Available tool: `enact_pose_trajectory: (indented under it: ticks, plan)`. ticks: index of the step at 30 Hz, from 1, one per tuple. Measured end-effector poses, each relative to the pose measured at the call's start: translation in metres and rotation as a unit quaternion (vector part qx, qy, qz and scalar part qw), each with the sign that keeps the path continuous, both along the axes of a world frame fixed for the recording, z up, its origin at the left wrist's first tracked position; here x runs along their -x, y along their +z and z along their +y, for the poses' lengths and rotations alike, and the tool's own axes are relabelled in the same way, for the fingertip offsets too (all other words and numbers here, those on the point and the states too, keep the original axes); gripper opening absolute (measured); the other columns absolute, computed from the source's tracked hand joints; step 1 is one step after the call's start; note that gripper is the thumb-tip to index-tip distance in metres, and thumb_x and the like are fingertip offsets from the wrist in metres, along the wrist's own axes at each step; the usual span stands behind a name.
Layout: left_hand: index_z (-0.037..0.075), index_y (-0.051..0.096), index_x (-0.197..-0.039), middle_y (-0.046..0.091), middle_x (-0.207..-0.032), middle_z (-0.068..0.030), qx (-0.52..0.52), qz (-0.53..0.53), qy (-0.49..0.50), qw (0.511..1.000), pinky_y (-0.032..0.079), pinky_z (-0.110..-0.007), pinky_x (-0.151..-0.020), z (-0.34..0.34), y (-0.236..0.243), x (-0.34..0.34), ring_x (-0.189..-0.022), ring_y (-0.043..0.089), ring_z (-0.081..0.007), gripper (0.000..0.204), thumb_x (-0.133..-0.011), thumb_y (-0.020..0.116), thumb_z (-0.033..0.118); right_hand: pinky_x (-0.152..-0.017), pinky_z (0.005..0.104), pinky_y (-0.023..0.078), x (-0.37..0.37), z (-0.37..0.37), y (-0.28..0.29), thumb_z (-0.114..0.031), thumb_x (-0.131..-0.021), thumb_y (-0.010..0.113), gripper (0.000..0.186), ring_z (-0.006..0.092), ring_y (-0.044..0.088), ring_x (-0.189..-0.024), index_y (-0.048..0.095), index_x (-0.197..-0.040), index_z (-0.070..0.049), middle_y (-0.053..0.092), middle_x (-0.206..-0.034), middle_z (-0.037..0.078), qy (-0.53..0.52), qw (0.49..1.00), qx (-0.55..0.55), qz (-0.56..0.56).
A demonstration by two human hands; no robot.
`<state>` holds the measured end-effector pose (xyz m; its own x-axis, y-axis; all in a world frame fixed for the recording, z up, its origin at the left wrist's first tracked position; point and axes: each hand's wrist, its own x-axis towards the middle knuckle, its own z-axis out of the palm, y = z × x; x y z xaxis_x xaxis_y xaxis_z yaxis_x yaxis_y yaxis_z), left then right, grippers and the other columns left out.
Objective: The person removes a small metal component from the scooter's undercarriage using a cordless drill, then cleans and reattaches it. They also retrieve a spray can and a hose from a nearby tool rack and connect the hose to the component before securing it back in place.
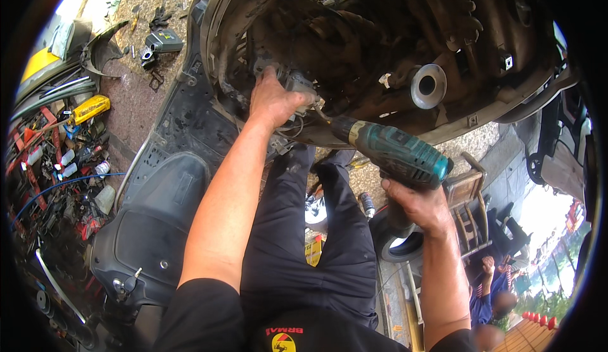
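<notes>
My right hand (pixel 418 205) grips a teal and black cordless drill (pixel 402 152). The drill points up and left, its tip meeting a small grey metal part (pixel 300 87) low in the dark, dirty vehicle body (pixel 354 41). Whether the tip sits in a screw is too small to tell. My left hand (pixel 272 98) is wrapped round the left side of that metal part, its thumb beside the drill's tip. The far fingers are partly hidden in shadow. A round silver pipe end (pixel 429 86) shows inside the body, to the right of the drill.
A grey scooter front panel (pixel 164 206) with a key (pixel 134 279) lies left of my legs. Farther left is a heap of red and black parts (pixel 54 168). On the right stand a wooden chair (pixel 465 206) and a tyre (pixel 405 247); people (pixel 497 295) sit beyond.
</notes>
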<state>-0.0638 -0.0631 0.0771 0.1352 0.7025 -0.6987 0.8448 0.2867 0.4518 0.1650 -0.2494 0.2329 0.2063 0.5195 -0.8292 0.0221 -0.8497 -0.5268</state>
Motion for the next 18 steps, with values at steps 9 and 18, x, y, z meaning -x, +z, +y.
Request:
enact_pose_trajectory:
  ticks: [9, 18]
  plan:
    - [-0.002, 0.043, -0.149, 0.051, -0.15, -0.0277, -0.004, -0.012, 0.0, 1.0, 0.043, -0.045, -0.116, -0.001, -0.001, 0.0, -0.138, 0.052, -0.043, 0.109, -0.062, 0.093, 0.041, -0.093, 0.0368, 0.056, -0.032, 0.056, 0.001, -0.009, -0.088, 0.081, 0.046, 0.0179, 0.068, -0.103, 0.067, -0.131, -0.003, 0.075, -0.116, 0.008, 0.13, 0.988, 0.015, 0.083]
    - [0.004, 0.042, -0.151, 0.049, -0.153, -0.0223, 0.004, 0.011, 0.001, 1.0, 0.044, -0.047, -0.115, -0.003, 0.006, -0.004, -0.139, 0.049, -0.0419, 0.104, -0.065, 0.092, 0.036, -0.095, 0.036, 0.055, -0.032, 0.072, 0.005, -0.011, -0.089, 0.082, 0.045, 0.0189, 0.067, -0.106, 0.068, -0.131, -0.002, 0.075, -0.117, 0.008, 0.116, 0.987, 0.065, 0.085]
